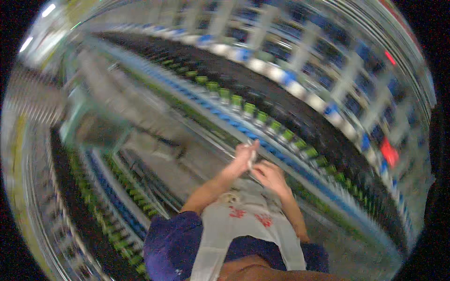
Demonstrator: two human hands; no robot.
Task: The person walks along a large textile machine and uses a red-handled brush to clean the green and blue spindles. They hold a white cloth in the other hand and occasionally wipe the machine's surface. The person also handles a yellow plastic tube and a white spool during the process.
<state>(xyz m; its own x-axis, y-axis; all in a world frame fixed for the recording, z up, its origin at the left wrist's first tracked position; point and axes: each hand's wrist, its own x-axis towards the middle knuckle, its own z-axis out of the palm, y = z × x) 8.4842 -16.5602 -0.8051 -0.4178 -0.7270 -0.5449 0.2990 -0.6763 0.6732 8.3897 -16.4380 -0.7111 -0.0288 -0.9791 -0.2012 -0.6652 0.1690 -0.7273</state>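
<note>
My left hand (244,154) and my right hand (269,176) are close together in front of my chest, beside the long machine. A thin white strip (252,160), perhaps yarn or fibre, runs between them. The left fingers are closed around its upper part. My right hand is curled at its lower end, but blur hides whether the fingertips grip it. Just beyond my hands is the machine's blue rail (274,151). Behind that rail stands a row of green-topped spindles (248,110). I wear a whitish apron (220,225) with red marks.
Above the spindles, a dark band (300,112) and a row of white and blue bobbins (276,71) curve along the machine. A red object (389,152) hangs at right. To the left are a green-framed cart (70,117) and another spindle row (101,222).
</note>
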